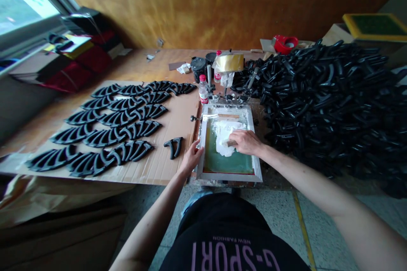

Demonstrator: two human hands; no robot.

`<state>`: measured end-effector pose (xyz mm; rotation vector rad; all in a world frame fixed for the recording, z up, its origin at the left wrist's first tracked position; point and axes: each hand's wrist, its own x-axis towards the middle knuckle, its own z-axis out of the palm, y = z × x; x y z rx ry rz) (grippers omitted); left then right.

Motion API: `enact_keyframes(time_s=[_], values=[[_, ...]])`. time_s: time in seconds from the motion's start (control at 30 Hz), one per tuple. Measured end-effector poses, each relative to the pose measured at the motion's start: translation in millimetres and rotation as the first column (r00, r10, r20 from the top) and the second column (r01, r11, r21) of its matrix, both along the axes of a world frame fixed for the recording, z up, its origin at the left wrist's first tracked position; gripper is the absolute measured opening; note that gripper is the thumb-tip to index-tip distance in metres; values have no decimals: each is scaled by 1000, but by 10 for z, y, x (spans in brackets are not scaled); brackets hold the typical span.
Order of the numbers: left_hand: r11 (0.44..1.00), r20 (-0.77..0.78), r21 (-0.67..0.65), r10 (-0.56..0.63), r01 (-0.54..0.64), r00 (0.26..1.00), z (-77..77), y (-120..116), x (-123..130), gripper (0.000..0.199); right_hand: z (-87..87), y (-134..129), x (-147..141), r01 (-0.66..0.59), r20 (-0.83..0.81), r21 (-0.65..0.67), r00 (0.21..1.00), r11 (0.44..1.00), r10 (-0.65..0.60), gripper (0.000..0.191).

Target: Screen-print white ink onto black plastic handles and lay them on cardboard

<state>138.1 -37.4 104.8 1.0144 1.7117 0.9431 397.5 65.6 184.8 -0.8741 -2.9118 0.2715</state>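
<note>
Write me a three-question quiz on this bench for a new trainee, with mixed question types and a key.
1. Multiple choice: which hand is at the thick white paste on the rectangular green screen?
a) the left
b) the right
c) neither

2. True or false: a large heap of glossy black curved pieces lies to the right of the screen.

3. Fill in the blank: the clear plastic bottle nearest the screen's silver-grey frame has a ____ cap.

Key: 1 b, the bare right hand; 2 true; 3 red.
</note>
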Motion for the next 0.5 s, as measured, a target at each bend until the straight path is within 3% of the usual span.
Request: enact_keyframes(time_s=[0.1,0.2,0.27,0.33,0.43,0.5], values=[[1000,46,4,11,-12,999,47,-2,13,68,-161,-123,-18,-5,-13,78,1000,997,7,23],[1000,55,2,15,-15,998,94,-2,27,69,-209,-224,11,-56,-21,11,998,998,57,18],[1000,76,-5,15,-14,997,158,-4,29,71,-109,-152,-41,19,-68,-26,997,999,-20,15],[1000,129,-5,10,-10,992,284,-11,25,76,72,49,-150,138,-129,-28,982,990,-140,27],[998,207,36,40,-49,978,609,-14,24,74,375,511,-214,334,-192,2,925,942,-328,57],[991,248,82,79,-103,966,892,25,46,64,508,830,-63,461,-236,-9,861,887,-450,61]])
